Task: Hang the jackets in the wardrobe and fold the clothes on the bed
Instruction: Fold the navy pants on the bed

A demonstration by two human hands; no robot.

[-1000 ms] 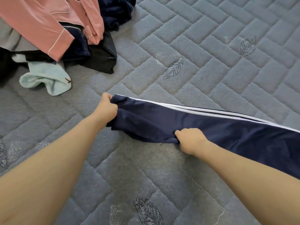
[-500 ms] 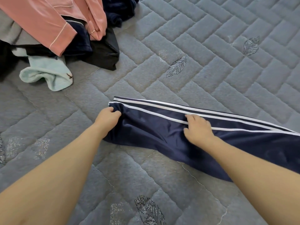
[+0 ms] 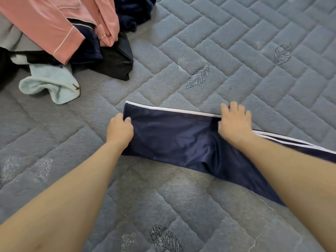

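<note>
My left hand (image 3: 119, 130) pinches the navy white-striped satin trousers (image 3: 174, 139) at their end; my right hand (image 3: 234, 122), now flat-fingered farther along, has released its grip, smoothing before folding.

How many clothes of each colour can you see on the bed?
Pink: 1, the pink top
Light blue: 1, the light blue piece
Black: 1, the black garment
Navy: 3, the striped navy trousers, one under the pink top, one at the top edge
Grey: 1
Total: 7
</note>
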